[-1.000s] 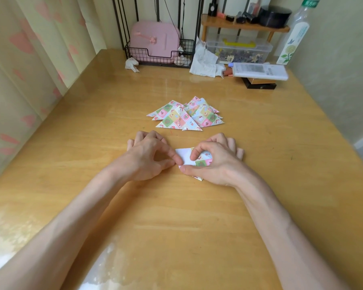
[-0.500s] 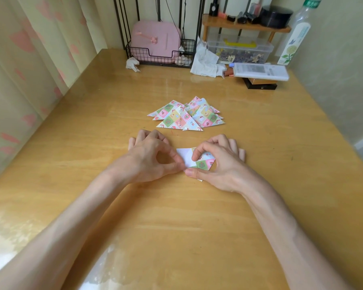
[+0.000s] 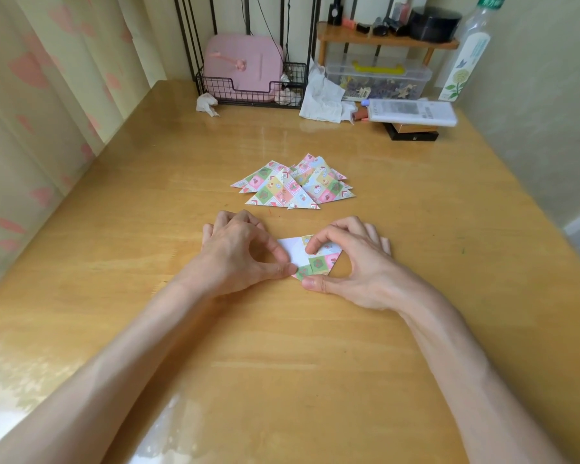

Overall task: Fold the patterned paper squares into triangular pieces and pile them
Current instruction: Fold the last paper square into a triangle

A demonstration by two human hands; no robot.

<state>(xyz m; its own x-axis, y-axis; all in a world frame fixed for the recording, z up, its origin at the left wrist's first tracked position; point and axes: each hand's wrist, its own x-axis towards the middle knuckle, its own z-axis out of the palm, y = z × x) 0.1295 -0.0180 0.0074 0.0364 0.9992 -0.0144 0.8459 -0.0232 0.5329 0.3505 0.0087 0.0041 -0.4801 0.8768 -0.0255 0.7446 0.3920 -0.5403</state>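
Observation:
A small patterned paper square lies partly folded on the wooden table, its white underside showing at the left and a patterned flap turned over at the right. My left hand pinches its near-left corner between thumb and forefinger. My right hand holds the paper too, forefinger curled onto the flap and thumb at the near edge. Behind the hands sits a loose pile of folded patterned triangles.
At the table's far edge stand a black wire basket with a pink case, crumpled tissues, a clear box under a small wooden shelf, a white flat pack and a tall bottle. A curtain hangs left.
The patterned flap has been folded further over the white side, so more pattern shows now. Both hands stay on the paper and have shifted only slightly.

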